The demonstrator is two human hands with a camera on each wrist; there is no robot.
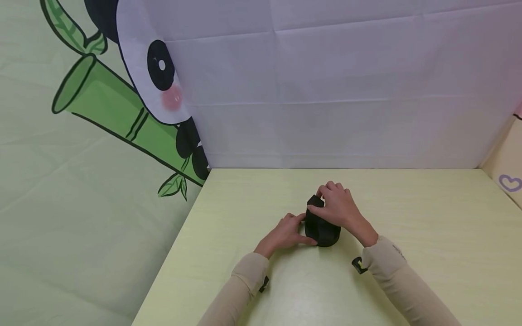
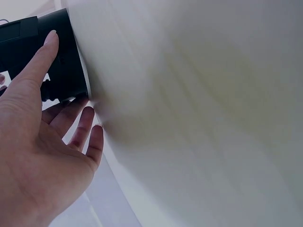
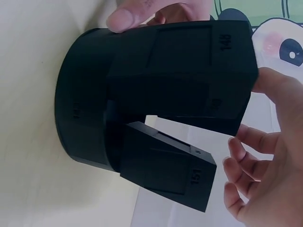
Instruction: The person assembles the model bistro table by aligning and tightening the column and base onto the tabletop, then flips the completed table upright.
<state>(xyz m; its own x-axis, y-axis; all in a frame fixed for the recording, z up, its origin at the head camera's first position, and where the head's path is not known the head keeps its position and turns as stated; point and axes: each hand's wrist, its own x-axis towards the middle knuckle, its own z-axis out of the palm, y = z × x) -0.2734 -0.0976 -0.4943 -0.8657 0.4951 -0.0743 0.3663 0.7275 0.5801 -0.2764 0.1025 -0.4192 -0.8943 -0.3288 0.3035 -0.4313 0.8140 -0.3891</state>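
Note:
A black plastic model (image 1: pixel 322 231) of numbered pieces stands upright on the table, with a round base (image 3: pixel 83 109) at its bottom. From this base rise a tall angular block (image 3: pixel 184 52) marked 148 and a shorter block (image 3: pixel 170 165) marked 151, with a gap between them. My left hand (image 1: pixel 285 233) holds the base from the left, thumb on the near side and fingers round the back. My right hand (image 1: pixel 338 206) pinches the top of the tall block between thumb and fingers. In the left wrist view, a small knobbed peg (image 2: pixel 47 90) juts from the model beside the palm.
The pale yellow table (image 1: pixel 408 203) ends at a white cloth backdrop (image 1: pixel 326 90). On the left hangs a green cloth (image 1: pixel 61 226) printed with a panda and bamboo. A cream panel with a purple heart (image 1: pixel 509 182) borders the right side.

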